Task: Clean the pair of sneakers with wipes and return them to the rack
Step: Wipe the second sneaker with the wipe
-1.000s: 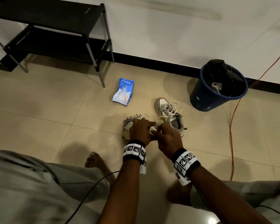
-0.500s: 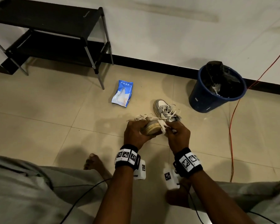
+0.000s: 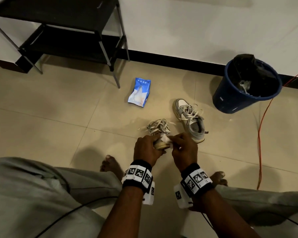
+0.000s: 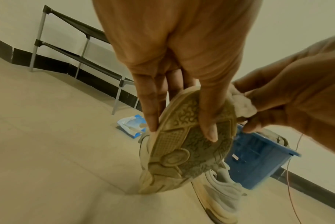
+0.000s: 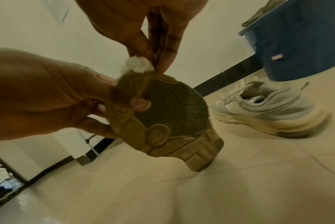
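Held sneaker: the left hand (image 4: 174, 50) is gripping the worn grey-and-white lace-up sneaker (image 4: 183, 144) at its heel end, thumb lying across the patterned tan rubber sole, fingers curled round the far side.
Long axis: the held sneaker is standing nearly on end, toe touching the beige floor tile (image 3: 55, 134), heel up in the grip, sole facing the person.
Wipe: the right hand (image 3: 184, 148) is pinching a crumpled white wipe (image 5: 137, 64) between thumb and fingertips, pressing it against the sole's rim at the heel, just beside the left thumb.
Nearer hand: the right hand is working at the top of the sole; the uncleaned length is running downward, away from both hands toward the floor.
Second sneaker: the matching grey-and-white sneaker (image 3: 189, 119) is lying upright on the floor, just beyond the hands, between them and the blue plastic bin (image 3: 237, 98).
Rack: the black two-tier shoe rack (image 3: 62, 28) is standing against the wall, well apart, at the far left.
Wipe pack: the blue-and-white wipe pack (image 3: 139, 94) is lying on the floor near the rack's leg.
Change: compared with half a second ago, the sneaker is being held lower, toe grounded; the wipe is sitting at the same heel rim.
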Demonstrator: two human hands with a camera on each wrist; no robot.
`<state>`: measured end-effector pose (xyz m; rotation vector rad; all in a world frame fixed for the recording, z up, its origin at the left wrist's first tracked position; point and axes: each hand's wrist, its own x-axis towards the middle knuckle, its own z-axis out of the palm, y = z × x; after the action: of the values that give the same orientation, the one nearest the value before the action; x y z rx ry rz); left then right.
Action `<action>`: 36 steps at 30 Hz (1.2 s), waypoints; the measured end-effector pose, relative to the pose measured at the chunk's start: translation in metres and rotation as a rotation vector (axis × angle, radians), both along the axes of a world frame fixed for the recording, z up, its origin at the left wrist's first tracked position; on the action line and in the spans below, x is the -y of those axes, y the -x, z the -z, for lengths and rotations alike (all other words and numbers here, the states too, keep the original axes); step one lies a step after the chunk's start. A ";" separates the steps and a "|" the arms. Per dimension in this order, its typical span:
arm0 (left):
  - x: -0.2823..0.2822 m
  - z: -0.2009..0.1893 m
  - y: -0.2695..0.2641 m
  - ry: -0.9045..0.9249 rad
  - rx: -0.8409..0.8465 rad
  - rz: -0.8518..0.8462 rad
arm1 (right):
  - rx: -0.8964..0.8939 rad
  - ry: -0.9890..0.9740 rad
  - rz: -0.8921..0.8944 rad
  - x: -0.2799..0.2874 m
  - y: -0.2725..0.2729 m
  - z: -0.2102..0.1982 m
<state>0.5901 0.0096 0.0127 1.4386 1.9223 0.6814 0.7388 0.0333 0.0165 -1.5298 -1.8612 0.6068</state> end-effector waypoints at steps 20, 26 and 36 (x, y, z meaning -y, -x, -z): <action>0.014 -0.015 0.010 0.015 -0.086 0.118 | -0.055 0.235 0.125 -0.017 0.001 0.010; 0.011 -0.016 0.014 0.019 -0.064 0.119 | -0.212 0.217 0.051 0.003 0.012 -0.006; 0.006 -0.016 0.022 -0.023 0.058 -0.013 | -0.274 0.182 0.084 0.012 0.015 -0.004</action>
<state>0.5683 0.0032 0.0291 1.4062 1.8867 0.7450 0.7236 0.0211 0.0205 -1.5422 -1.5625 0.9177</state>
